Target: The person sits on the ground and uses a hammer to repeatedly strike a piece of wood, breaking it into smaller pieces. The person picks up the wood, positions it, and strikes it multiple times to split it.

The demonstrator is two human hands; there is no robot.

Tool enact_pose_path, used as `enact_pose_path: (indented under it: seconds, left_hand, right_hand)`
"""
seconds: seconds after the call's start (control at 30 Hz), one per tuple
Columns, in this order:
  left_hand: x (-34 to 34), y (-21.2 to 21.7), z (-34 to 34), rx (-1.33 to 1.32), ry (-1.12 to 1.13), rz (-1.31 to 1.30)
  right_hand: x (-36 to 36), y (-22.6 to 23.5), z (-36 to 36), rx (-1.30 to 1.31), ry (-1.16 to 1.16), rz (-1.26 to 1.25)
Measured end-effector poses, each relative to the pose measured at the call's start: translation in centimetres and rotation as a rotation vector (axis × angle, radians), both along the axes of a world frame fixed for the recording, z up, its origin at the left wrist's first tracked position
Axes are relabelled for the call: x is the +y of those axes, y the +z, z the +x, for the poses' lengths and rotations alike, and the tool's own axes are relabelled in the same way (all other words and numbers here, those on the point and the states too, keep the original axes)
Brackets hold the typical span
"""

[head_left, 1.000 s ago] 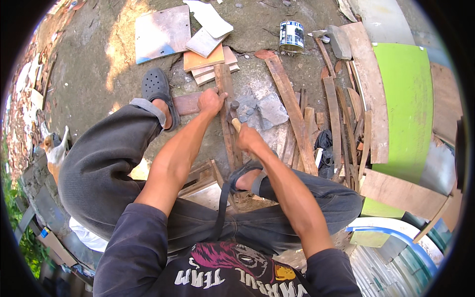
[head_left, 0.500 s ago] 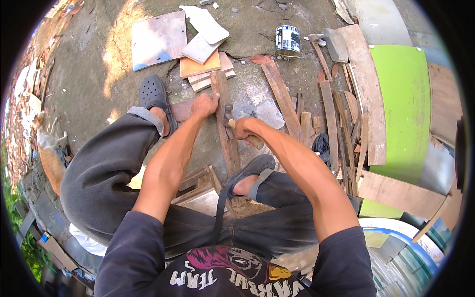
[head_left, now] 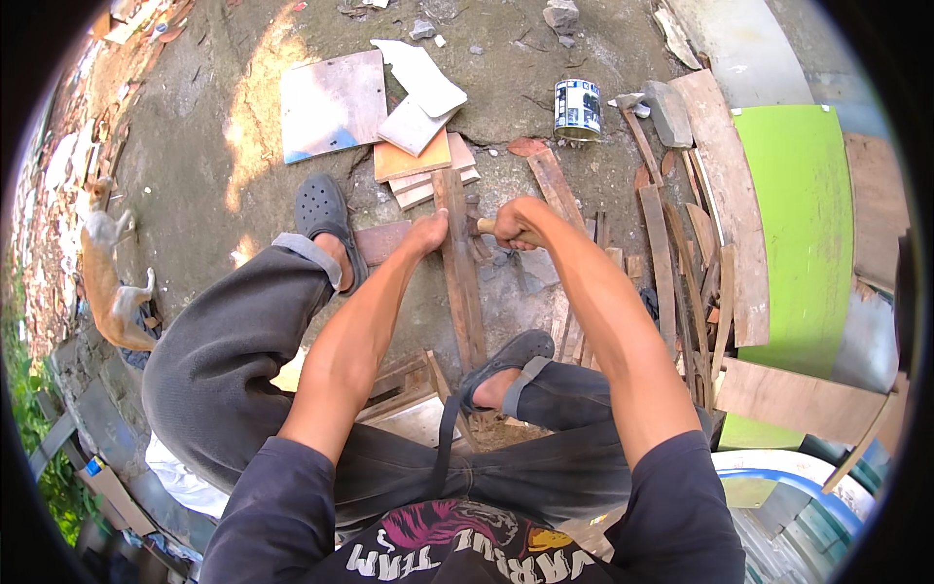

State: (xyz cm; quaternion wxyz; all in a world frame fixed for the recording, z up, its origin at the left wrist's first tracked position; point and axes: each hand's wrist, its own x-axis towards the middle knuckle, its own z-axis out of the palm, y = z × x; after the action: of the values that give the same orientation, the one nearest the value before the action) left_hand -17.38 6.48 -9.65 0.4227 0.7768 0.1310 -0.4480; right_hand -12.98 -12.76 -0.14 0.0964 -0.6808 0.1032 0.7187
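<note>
**A:** ok so what are the hands actually doing here?

**B:** They're apart, each on its own thing. The left hand is closed on the left edge of a long brown plank, though I can't make out all the fingers. The right hand is wrapped round the wooden handle of a hammer.

**A:** and the plank's where, exactly?

**B:** Out front, running lengthwise away from the body over the bare ground. Its far end is right by some stacked boards, and its near end comes down close to the right clog.

**A:** is the hammer touching it?

**B:** The hammer's head is right at the plank's right edge, but honestly can't tell if they're in contact.

**A:** anything else lying around?

**B:** Loads lol. A flat reddish-brown piece sits between the left clog and the plank, a broken grey stone is partly hidden by the right forearm, and a tin can stands further off. Long wood strips are piled over on the right, next to a bright green panel. Oh, and there's an orange-and-white cat off to the left.
</note>
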Motion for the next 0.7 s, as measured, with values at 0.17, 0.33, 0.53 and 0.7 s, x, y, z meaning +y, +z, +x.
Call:
enact_pose_path:
  seconds: [0.17,0.33,0.53,0.7]
  left_hand:
    - [-1.2,1.7,-2.6,-0.305,0.116,0.066]
    - [-6.4,8.9,-3.5,-0.025,0.202,-0.354]
    - [-12.5,22.3,-4.3,0.07,-0.039,-0.736]
    - [-15.4,30.6,-7.5,-0.058,-0.247,-0.947]
  right_hand:
    - [-5.9,4.3,-7.6,-0.208,-0.604,0.205]
    - [-9.6,13.7,-15.3,-0.411,-0.878,0.37]
    - [-12.2,23.0,-23.3,-0.712,-1.093,0.382]
    - [-13.1,27.5,-30.8,-0.958,-1.332,0.447]
